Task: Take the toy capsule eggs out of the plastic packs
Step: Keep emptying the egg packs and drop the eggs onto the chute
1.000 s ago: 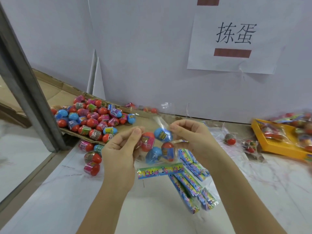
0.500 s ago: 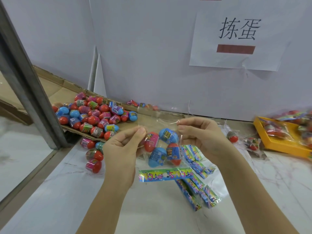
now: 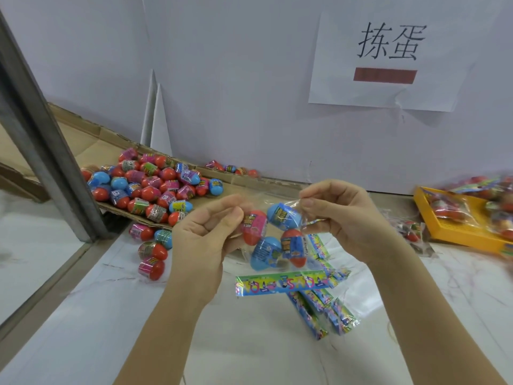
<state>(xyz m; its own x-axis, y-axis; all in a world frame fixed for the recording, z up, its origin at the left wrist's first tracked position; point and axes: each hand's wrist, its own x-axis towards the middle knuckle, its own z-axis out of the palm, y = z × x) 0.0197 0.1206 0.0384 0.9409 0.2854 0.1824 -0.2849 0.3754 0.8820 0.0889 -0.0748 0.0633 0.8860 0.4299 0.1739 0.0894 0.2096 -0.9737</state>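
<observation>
Here my left hand (image 3: 205,240) pinches one top edge of a clear pack (image 3: 277,283), thumb against forefinger. My right hand (image 3: 341,218) pinches the opposite edge with curled fingers. The pack hangs between them above the surface (image 3: 249,351), with its printed strip at the bottom. Four eggs (image 3: 265,252) are still inside it: a pink-and-red one by my left fingers, a blue one by my right, and a blue and a red-and-blue one below. Flat packs (image 3: 327,309) lie on the surface under it. To my left, loose eggs (image 3: 155,184) are heaped on cardboard (image 3: 91,143), with a few beside it on the surface. At far right, a yellow tray (image 3: 455,232) holds full packs.
</observation>
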